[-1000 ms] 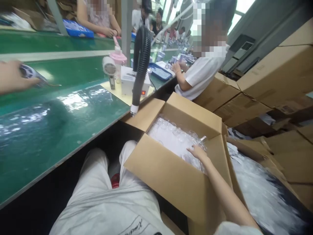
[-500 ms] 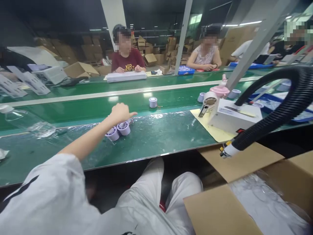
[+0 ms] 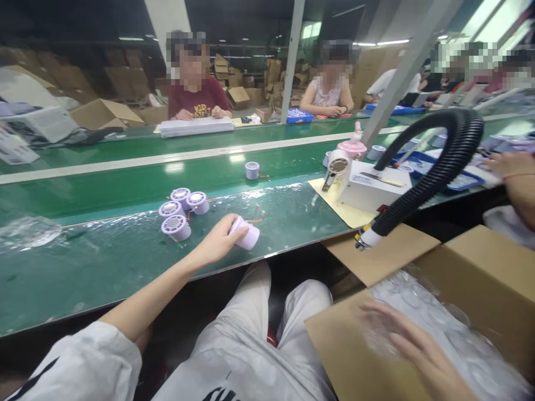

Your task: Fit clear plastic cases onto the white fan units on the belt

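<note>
My left hand (image 3: 223, 236) is closed around a lavender fan housing (image 3: 249, 236), tilted on its side above the near edge of the green work surface. Thin coloured wires trail from the housing's far side. To the left of this hand, several more lavender fan housings (image 3: 176, 228) stand in a cluster with their vented faces up. My right hand (image 3: 412, 340) is over the open carton (image 3: 343, 348), blurred by motion, with its fingers curved around a clear plastic piece (image 3: 378, 337). Similar clear round pieces (image 3: 443, 317) lie in the carton.
A lone housing (image 3: 252, 170) sits on the green belt (image 3: 209, 177). To the right, a white box-shaped machine (image 3: 371, 186) with a black corrugated hose (image 3: 455, 145) stands on yellow paper beside a handheld fan (image 3: 336, 167). Co-workers sit across the belt; another person's arm (image 3: 520, 189) shows at right.
My left hand has moved right and toward me and now holds a housing. My right hand has come into view over the carton. The view has turned right.
</note>
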{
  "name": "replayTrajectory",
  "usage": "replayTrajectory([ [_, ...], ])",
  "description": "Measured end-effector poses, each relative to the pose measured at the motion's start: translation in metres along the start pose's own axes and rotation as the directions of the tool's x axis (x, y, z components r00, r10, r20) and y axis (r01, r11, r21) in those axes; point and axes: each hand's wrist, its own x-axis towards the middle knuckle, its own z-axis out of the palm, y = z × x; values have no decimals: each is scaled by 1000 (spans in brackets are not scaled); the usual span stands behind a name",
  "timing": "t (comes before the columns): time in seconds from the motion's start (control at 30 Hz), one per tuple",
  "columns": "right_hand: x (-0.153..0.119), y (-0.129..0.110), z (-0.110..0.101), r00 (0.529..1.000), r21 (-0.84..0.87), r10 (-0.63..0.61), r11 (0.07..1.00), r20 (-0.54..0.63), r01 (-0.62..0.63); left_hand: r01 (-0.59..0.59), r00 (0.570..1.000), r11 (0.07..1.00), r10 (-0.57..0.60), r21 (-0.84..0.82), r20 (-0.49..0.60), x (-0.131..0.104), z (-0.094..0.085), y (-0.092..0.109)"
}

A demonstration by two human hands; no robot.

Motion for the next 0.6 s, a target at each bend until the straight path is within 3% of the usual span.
replayTrajectory([
  [0.03,4,-17,10,997,-30,-69,997,47,70,34,989,979,-5,-203,146,-2,17,0],
  [0.1,16,-49,30,987,-161,-146,975,72,156,123,929,929,16,-350,370,-6,51,1],
  [0.17,29,-71,45,970,-295,-244,927,-7,231,143,868,914,70,-381,492,-10,81,3],
  [0.27,41,-83,54,968,-444,-238,877,-75,182,132,775,912,150,-389,613,-14,104,9],
  [0.33,42,-81,51,984,-452,-176,880,-30,144,-20,743,944,233,-328,627,-15,108,14],
  [0.43,39,-77,45,996,-253,-77,963,53,88,-316,749,926,376,-205,545,-18,109,17],
  [0.5,38,-79,41,998,-30,2,1000,60,-1,-375,782,910,413,-176,468,-21,111,14],
  [0.6,37,-83,41,994,216,110,970,10,-109,-420,805,890,455,-177,381,-24,120,5],
])
